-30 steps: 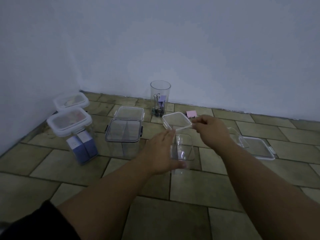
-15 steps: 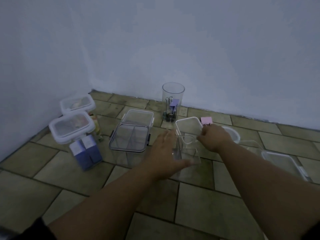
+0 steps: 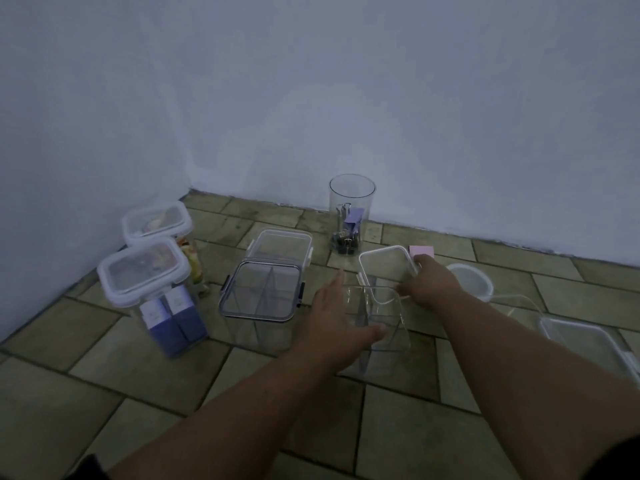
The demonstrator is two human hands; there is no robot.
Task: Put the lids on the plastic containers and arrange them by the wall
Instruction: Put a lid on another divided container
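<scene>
A small clear square container (image 3: 381, 327) stands open on the tiled floor in front of me. My left hand (image 3: 332, 317) grips its left side, thumb across the front. My right hand (image 3: 427, 282) holds a white-rimmed square lid (image 3: 384, 268), tilted over the container's far edge. To the left stand two clear lidded containers (image 3: 259, 299) (image 3: 280, 244). Further left are two white-lidded containers, one (image 3: 145, 268) holding blue boxes and another (image 3: 157, 220) behind it by the side wall.
A clear round cup with binder clips (image 3: 351, 216) stands by the back wall. A pink clip (image 3: 421, 251) lies beside my right hand. A round white lid (image 3: 474, 278) and a large flat lidded container (image 3: 588, 344) lie on the right. Walls meet in a corner at left.
My right hand has brought the lid down from above the container to its far edge, tilting it. The view has shifted, so things sit further right and lower.
</scene>
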